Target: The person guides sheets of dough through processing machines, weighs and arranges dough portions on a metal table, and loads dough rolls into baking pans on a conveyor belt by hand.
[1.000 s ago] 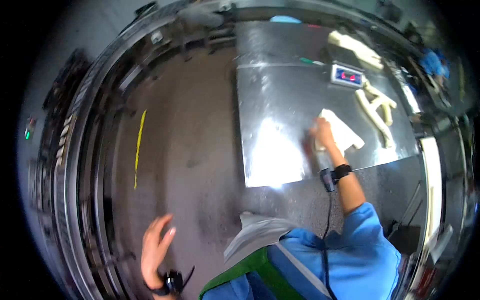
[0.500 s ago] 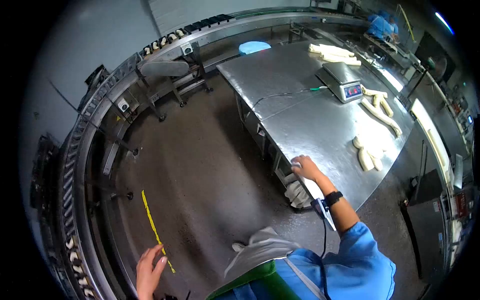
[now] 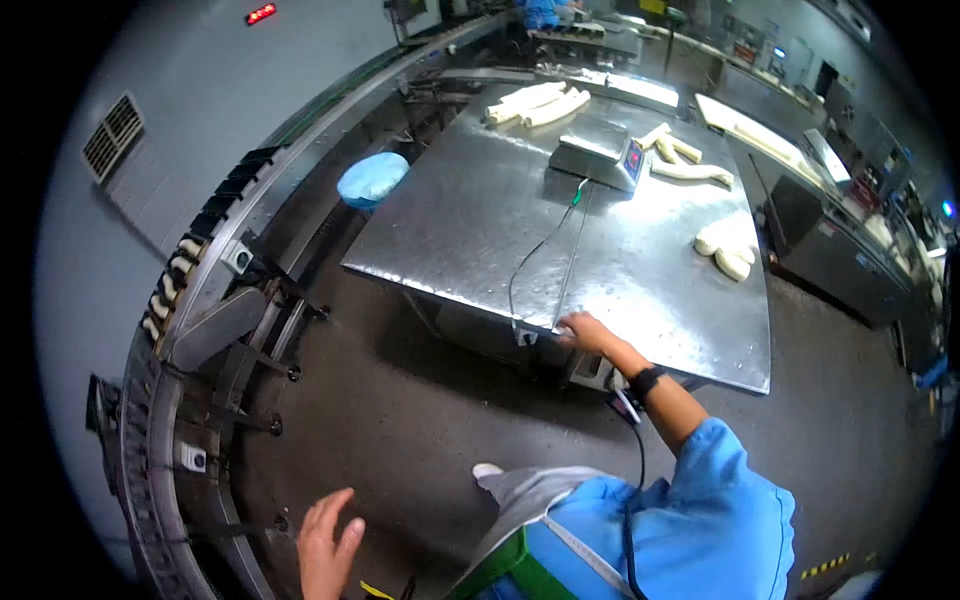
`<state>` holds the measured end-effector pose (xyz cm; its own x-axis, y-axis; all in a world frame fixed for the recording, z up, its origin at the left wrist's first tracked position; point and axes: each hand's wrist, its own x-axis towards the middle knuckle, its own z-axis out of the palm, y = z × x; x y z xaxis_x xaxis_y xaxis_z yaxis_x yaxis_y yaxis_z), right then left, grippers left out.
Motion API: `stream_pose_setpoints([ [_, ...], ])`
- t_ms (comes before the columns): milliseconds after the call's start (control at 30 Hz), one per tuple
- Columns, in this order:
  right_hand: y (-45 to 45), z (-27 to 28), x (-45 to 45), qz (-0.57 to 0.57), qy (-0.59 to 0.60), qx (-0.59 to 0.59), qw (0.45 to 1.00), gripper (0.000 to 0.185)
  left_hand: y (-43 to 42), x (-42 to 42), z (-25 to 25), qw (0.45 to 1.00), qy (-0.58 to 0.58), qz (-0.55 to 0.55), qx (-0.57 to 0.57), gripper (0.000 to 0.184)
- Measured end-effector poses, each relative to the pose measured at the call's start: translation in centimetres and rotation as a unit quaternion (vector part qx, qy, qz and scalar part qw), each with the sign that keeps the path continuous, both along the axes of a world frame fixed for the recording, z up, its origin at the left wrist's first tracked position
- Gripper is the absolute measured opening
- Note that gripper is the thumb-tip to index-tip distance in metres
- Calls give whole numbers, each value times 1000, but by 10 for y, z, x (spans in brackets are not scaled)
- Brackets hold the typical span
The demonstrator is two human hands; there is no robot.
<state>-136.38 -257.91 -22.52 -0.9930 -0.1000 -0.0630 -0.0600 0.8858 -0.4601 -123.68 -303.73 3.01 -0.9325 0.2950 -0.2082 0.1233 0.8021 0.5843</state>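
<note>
My left hand [image 3: 328,543] is low in the view, its thumb apart from the fingers and nothing in it. It hangs over the floor, away from the table. My right hand [image 3: 587,333] is at the near edge of the steel table [image 3: 450,235]. Its fingers are loosely bent, and I see nothing held; I cannot tell whether they touch the edge. A dark band [image 3: 646,381] is around that wrist, with a small cabled device [image 3: 624,406] beside it. A digital scale [image 3: 598,154] and pale, thick rolls [image 3: 692,172] lie farther back on the table.
A curved conveyor [image 3: 150,400] runs along the left wall, carrying dark holders with pale pieces [image 3: 170,287]. A stool with a blue cover [image 3: 373,180] stands beside the table. A cable [image 3: 515,275] trails over the table edge. A person in blue [image 3: 541,13] is at the far end.
My view has swung to the right and upward, showing more of the far room. The table and scale appear farther left. My right hand appears slightly farther left along the near edge; my left hand stays free.
</note>
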Motion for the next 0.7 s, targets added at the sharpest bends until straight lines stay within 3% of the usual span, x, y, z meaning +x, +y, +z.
stream_pose_setpoints([
  [67,-42,0,-48,5,22,-14,1000,34,-26,-49,0,995,88,3,-43,36],
  [167,-110,59,-102,36,3,19,999,35,-78,-113,8,997,74,-13,8,36],
  [300,-156,57,-182,37,18,-10,999,34,-142,-202,5,996,67,-32,43,37],
  [433,-195,40,-238,-39,9,-14,999,32,-207,-301,-8,997,63,-28,17,36],
  [600,-257,6,-290,-159,-28,-96,982,33,-259,-458,-13,990,33,-131,33,35],
  [633,-274,9,-295,-152,-9,-23,988,36,-262,-490,-12,984,44,-172,33,35],
  [700,-298,34,-308,-174,-72,-25,982,37,-256,-546,-8,968,52,-243,31,35],
])
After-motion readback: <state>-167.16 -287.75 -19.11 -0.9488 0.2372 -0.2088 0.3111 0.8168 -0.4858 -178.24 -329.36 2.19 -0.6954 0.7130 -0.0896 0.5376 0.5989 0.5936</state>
